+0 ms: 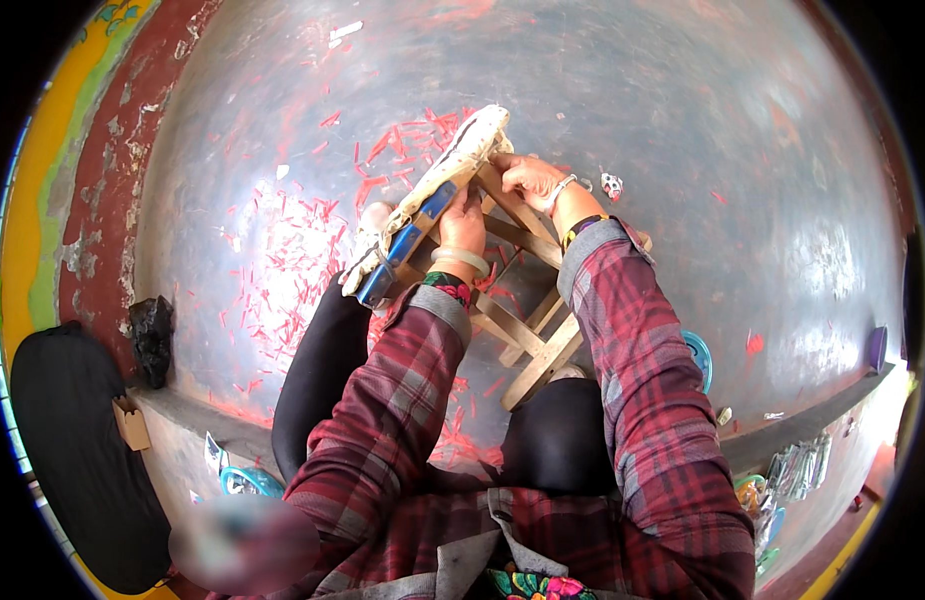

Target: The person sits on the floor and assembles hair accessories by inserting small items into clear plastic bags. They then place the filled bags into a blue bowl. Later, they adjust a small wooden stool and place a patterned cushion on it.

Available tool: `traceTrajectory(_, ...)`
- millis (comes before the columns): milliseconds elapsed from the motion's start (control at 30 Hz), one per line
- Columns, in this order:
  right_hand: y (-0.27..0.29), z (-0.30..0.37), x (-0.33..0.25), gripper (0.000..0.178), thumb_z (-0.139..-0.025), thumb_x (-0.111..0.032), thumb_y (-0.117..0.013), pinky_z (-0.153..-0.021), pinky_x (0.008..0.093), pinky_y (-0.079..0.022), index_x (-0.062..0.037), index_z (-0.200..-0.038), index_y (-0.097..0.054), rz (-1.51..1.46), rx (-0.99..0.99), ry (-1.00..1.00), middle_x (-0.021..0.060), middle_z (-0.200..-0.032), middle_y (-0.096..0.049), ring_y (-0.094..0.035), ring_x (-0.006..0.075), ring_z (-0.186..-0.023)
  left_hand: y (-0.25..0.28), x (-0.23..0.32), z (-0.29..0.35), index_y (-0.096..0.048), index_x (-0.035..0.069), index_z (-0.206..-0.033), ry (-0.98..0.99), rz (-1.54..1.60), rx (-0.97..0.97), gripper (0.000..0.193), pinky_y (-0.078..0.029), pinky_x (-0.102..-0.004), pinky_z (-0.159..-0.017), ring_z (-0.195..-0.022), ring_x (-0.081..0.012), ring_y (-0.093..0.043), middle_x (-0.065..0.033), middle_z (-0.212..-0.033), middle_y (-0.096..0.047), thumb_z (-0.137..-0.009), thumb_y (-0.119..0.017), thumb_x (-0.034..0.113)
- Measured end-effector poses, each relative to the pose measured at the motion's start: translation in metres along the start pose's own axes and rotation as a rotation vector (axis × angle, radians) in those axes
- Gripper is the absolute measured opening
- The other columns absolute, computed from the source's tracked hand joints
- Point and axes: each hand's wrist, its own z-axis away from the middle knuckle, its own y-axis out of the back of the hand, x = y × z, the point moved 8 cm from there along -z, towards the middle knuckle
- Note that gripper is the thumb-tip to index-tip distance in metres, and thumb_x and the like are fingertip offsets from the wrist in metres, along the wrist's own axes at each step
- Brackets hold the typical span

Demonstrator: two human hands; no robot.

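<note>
A small wooden stool is tipped on its side between my knees, its legs and crossbars toward me and to the right. Its seat side carries a lumpy cream covering and a blue strip. My left hand is closed on the frame just behind the blue strip, with some fingers hidden. Near the seat's far end, my right hand has its fingers curled against the top of a wooden leg. Whether it also pinches something small cannot be made out.
Red scraps litter the grey floor on the left. A black plastic bag and a cardboard box are at the left ledge. A blue basin lies lower left, a teal-rimmed container and clear packets lower right.
</note>
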Motion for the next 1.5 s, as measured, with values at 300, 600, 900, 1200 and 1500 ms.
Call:
traceTrajectory(300, 0.013, -0.006, 0.015, 0.045, -0.053, 0.002, -0.046, -0.057, 0.0252, -0.034, -0.0059, -0.096, -0.057, 0.116, -0.012, -0.095, -0.0007, -0.080, -0.050, -0.043, 0.0123, -0.068, -0.007, 0.017, 0.007, -0.051, 0.001, -0.115, -0.114, -0.470, -0.034, 0.035, -0.045, -0.0337, -0.080, -0.093, -0.0295, -0.058, -0.0193, -0.099, -0.061, -0.082, -0.053, 0.007)
traceTrajectory(600, 0.029, -0.005, 0.042, 0.031, -0.069, -0.003, -0.055, -0.075, 0.0290, -0.044, -0.0044, -0.099, -0.061, -0.050, -0.033, -0.124, 0.0043, -0.095, -0.062, -0.057, 0.0166, -0.086, -0.014, 0.028, 0.021, -0.054, 0.000, -0.106, -0.195, -0.523, -0.120, 0.027, -0.044, -0.0423, -0.077, -0.091, -0.0447, -0.052, -0.0275, -0.094, -0.057, -0.088, -0.048, 0.019)
traceTrajectory(900, 0.034, -0.020, 0.054, 0.020, -0.079, -0.009, -0.061, -0.082, 0.0375, -0.046, -0.0033, -0.098, -0.060, -0.266, 0.163, -0.372, 0.0102, -0.100, -0.063, -0.059, 0.0216, -0.095, -0.019, 0.018, 0.017, -0.053, 0.002, -0.107, -0.065, -0.824, -0.272, 0.028, -0.045, -0.0462, -0.074, -0.088, -0.0427, -0.055, -0.0302, -0.090, -0.056, -0.083, -0.048, 0.015)
traceTrajectory(1200, 0.074, -0.045, 0.078, 0.017, -0.078, -0.004, -0.056, -0.069, 0.0374, -0.049, 0.0011, -0.094, -0.060, -0.063, 0.308, -0.358, 0.0144, -0.089, -0.065, -0.063, 0.0261, -0.078, -0.024, 0.029, 0.024, -0.032, 0.003, -0.131, -0.209, -0.889, -0.268, 0.054, -0.047, -0.0443, -0.074, -0.085, -0.0398, -0.058, -0.0266, -0.089, -0.059, -0.080, -0.049, 0.012)
traceTrajectory(1500, 0.061, -0.005, 0.006, 0.027, -0.071, -0.016, -0.055, -0.070, 0.0364, -0.045, 0.0030, -0.089, -0.064, 0.900, 0.673, 0.043, 0.0237, -0.084, -0.062, -0.061, 0.0289, -0.079, -0.012, 0.015, 0.017, -0.034, 0.007, -0.132, -0.200, -0.634, -0.222, 0.058, -0.047, -0.0356, -0.071, -0.075, -0.0296, -0.061, -0.0186, -0.083, -0.062, -0.078, -0.054, 0.006)
